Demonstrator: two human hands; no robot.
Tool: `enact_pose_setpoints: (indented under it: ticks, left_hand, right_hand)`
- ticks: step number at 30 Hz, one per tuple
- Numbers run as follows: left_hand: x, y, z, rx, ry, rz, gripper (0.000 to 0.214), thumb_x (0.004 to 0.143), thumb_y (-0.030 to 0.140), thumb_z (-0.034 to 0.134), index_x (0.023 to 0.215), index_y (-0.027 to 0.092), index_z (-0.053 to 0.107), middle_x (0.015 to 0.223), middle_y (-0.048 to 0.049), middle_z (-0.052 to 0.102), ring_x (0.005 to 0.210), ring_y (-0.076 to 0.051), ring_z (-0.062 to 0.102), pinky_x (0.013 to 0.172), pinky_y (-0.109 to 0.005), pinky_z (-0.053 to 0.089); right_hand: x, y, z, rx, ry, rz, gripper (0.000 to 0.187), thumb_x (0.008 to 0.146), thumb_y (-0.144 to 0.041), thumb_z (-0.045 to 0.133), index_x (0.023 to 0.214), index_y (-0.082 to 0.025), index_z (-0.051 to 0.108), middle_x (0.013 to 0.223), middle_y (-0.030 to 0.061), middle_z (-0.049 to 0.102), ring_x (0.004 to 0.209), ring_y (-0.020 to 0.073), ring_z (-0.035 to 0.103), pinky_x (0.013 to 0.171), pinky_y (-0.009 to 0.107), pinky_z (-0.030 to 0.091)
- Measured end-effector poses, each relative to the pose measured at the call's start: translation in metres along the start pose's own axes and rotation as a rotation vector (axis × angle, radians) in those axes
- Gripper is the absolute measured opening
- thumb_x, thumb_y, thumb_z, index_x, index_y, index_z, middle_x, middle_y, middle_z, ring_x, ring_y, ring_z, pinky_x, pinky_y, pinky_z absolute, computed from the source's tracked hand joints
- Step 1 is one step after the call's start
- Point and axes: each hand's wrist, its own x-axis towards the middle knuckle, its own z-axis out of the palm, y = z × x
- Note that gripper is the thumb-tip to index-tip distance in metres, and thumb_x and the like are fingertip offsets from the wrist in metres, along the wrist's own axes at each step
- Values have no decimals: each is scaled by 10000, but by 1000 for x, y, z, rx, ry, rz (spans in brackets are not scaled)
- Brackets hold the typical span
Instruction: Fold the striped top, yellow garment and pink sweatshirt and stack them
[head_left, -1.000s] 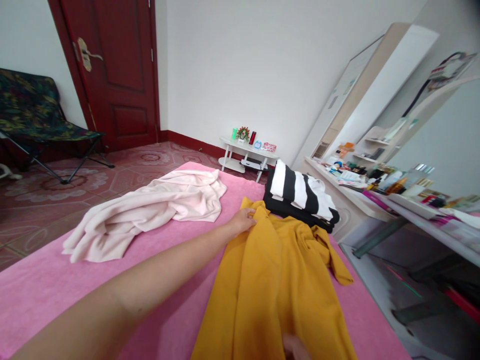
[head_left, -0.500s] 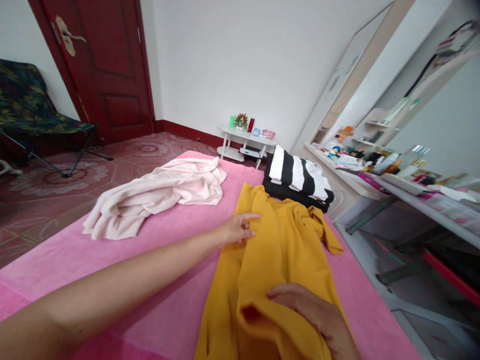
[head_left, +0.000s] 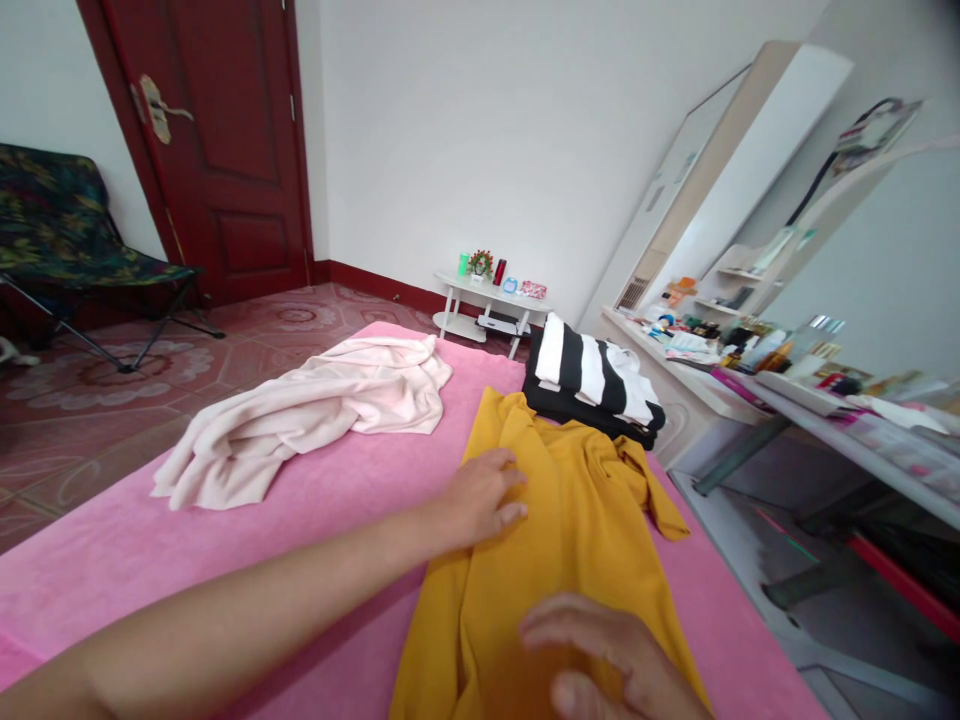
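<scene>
A mustard-yellow garment [head_left: 570,520] lies lengthwise on a pink bed cover [head_left: 315,520]. My left hand [head_left: 480,497] rests flat on its left edge, fingers stretched out. My right hand [head_left: 607,655] hovers low over the near part of the same garment, fingers spread, thumb toward me, nothing in it. A crumpled pale pink garment [head_left: 315,410] lies to the left of the yellow one. Beyond the yellow garment's far end sits a folded black-and-white striped garment [head_left: 592,385] on a dark one.
A cluttered dresser shelf [head_left: 750,365] with a tall mirror runs along the bed's right side. A small white side table [head_left: 491,300] stands by the far wall. A dark red door [head_left: 225,150] and a folding chair [head_left: 67,240] are at the left, on patterned floor tiles.
My left hand has slid toward me along the yellow garment's left edge and flattened. My right hand came up into view and now hovers over the garment's near part.
</scene>
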Motion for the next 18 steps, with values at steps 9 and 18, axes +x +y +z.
enact_pose_setpoints:
  ticks: [9, 18]
  left_hand:
    - [-2, 8, 44, 67, -95, -1, 628, 916, 473, 328, 1450, 145, 279, 1538, -136, 154, 1416, -310, 54, 1145, -494, 95]
    - [-4, 10, 40, 17, -130, -113, 661, 905, 541, 302, 1472, 205, 239, 1551, -82, -42, 1390, -388, -65, 1131, -554, 56]
  right_hand:
    - [118, 59, -45, -78, 461, -81, 194, 839, -289, 519, 888, -189, 678, 1056, 90, 657, 1031, 213, 587, 952, 372, 436]
    - [220, 131, -55, -538, 287, 29, 555, 919, -364, 281, 1334, -45, 466, 1444, 169, 370, 1366, 225, 293, 1135, 416, 207]
